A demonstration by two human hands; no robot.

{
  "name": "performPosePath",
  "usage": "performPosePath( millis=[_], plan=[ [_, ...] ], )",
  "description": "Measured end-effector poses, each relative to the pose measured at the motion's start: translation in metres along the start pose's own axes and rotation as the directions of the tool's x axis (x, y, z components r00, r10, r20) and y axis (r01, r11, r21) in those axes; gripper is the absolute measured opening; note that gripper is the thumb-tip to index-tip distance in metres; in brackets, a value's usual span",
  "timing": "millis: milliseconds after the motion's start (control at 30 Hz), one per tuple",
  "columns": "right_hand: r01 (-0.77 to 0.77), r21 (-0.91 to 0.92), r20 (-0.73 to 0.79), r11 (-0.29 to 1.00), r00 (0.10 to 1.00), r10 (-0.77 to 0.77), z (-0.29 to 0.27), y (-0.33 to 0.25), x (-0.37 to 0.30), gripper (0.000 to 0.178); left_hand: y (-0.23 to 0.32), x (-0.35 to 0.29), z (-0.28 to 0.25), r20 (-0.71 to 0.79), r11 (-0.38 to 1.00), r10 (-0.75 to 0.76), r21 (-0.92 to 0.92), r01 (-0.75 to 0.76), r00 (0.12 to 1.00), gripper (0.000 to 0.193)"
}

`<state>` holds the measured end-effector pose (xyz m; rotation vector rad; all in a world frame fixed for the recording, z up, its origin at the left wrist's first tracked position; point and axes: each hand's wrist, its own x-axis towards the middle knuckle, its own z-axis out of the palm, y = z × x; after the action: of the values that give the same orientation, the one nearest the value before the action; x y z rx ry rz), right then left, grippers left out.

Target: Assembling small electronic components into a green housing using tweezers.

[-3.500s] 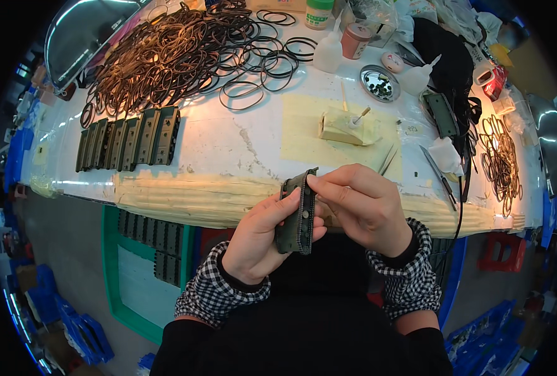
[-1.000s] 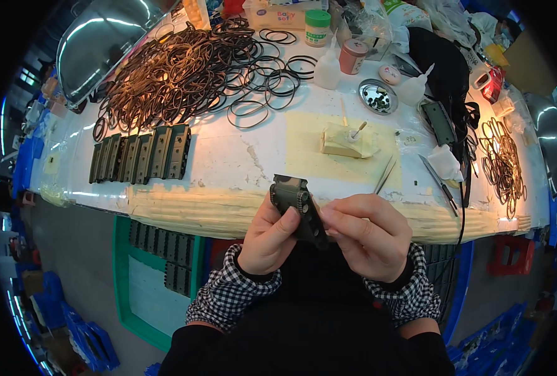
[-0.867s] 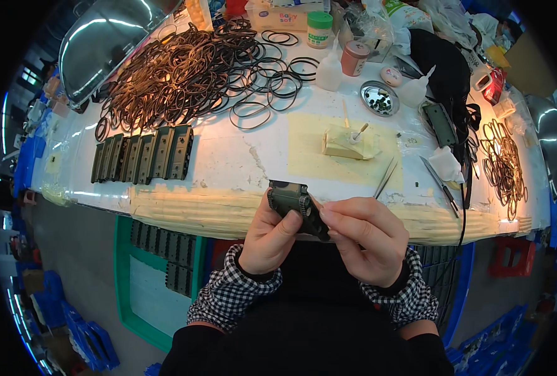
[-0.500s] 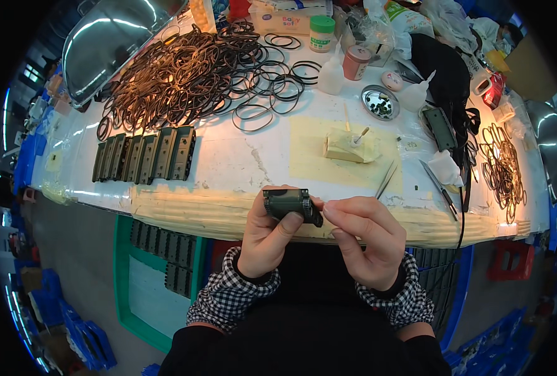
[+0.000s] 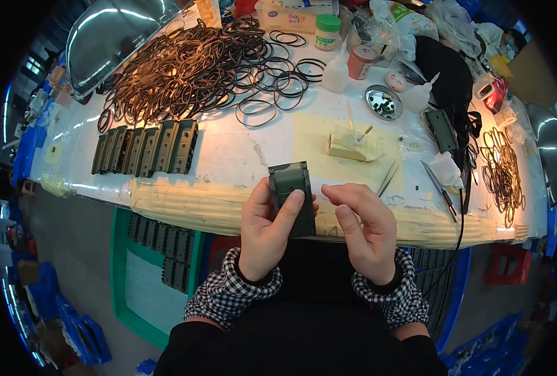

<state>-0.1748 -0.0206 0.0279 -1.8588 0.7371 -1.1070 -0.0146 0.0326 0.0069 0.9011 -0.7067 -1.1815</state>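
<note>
My left hand is closed around a dark green rectangular part with toothed long edges, held tilted above the table's front edge, its broad face showing and my thumb pressed across it. Just to its right is my right hand, apart from the part, with thumb and forefinger spread and nothing visible between them. Several similar green parts stand in a row on the table at the left. Tweezers lie beyond my right hand.
A large heap of dark rubber bands covers the back left. A taped yellow block, a metal dish of small dark pieces and squeeze bottles stand behind. Below the table, a green tray holds more parts.
The green part has been turned so its broad face shows upright. My right hand has drawn away from it, its fingers opening. The view has shifted slightly.
</note>
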Motion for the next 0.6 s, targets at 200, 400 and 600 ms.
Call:
performPosePath(
  millis=[200, 400, 600],
  plan=[
    [-0.034, 0.007, 0.002, 0.999, 0.999, 0.034, 0.0, 0.001, -0.001, 0.022, -0.001, 0.001, 0.0, -0.009, 1.0, -0.014, 0.002, 0.015, 1.0, 0.022],
    [0.006, -0.017, -0.009, 1.0, 1.0, -0.006, -0.001, 0.002, -0.002, 0.023, 0.002, 0.003, -0.005, -0.011, 0.991, -0.071, -0.11, 0.069, 0.997, 0.024],
    [0.069, -0.16, -0.014, 0.985, 0.997, -0.072, 0.008, -0.006, -0.006, 0.033, -0.007, 0.013, -0.014, 0.193, 0.824, -0.022, -0.552, 0.127, 0.981, 0.032]
  ],
)
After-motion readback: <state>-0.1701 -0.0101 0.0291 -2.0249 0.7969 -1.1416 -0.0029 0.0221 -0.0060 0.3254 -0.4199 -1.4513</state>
